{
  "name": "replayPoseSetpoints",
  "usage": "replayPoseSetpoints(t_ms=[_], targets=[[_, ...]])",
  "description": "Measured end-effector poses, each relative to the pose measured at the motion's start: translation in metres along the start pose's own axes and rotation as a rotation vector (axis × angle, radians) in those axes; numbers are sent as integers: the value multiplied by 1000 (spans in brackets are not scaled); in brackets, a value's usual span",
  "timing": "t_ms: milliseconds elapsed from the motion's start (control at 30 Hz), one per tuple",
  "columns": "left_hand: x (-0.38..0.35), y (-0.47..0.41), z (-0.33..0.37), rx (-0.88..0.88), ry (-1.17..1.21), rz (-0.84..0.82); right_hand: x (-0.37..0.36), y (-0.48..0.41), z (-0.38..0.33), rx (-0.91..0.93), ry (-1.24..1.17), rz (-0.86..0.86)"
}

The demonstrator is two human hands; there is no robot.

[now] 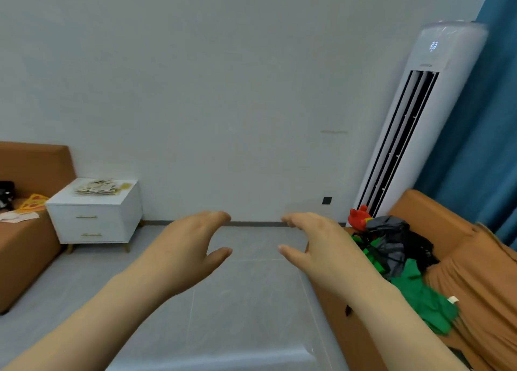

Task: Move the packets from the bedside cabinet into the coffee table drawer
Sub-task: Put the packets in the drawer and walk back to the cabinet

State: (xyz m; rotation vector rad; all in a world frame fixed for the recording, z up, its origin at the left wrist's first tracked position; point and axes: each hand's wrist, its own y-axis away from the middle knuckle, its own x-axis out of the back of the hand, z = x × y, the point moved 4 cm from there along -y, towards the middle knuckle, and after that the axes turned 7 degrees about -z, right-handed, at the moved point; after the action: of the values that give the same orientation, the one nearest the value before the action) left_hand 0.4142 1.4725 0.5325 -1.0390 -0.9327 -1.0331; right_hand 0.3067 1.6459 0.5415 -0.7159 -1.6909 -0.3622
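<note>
Holding left hand [193, 242] and right hand [313, 242] empty, fingers loosely open, we judge the packets [96, 187] on the cabinet [95, 216] light and slippery, best gripped at the edges.

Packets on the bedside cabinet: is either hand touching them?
Apart. The head view shows the left hand and right hand open in mid-air, floor visible between them and the packets on the bedside cabinet.

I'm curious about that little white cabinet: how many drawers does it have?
2, both fronting the bedside cabinet: upper drawer just under its top, lower drawer directly beneath. Its other sides are hidden.
</note>
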Motion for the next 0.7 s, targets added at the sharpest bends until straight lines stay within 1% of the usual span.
replayPoseSetpoints(t_ms=[233,500,700], targets=[[-16,-89,-47,75,-12,-5,-12,-113,35,70,-32,-35],[-30,-179,-99,264,-50,4,-22,-247,72,231,-70,-76],[-37,-216,-150,423,-75,5,-46,-338,69,355,-91,-144]])
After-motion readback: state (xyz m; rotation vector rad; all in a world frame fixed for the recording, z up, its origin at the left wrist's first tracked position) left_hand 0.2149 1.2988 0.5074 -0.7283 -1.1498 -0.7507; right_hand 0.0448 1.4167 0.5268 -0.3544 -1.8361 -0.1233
